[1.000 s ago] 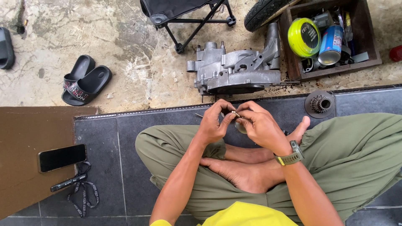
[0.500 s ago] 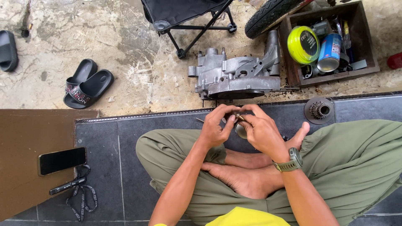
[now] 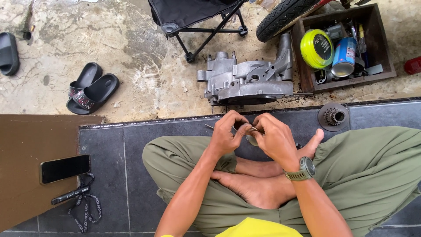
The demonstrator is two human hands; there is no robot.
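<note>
Fingers of the left hand (image 3: 227,134) and right hand (image 3: 275,140) pinch a small metal part (image 3: 251,137) between them (equally near), just below the engine casing (image 3: 245,81).

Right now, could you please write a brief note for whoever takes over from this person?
Left hand: fingertips pinch a small metal part over the lap.
Right hand: grips the same part from the other side; what it is cannot be told.
Nearby: grey engine casing on the concrete ahead, toothed gear on the tile to the right, wooden box of cans and tools beyond.
Done: part in both hands.
Left: casing and gear lie untouched.
</note>
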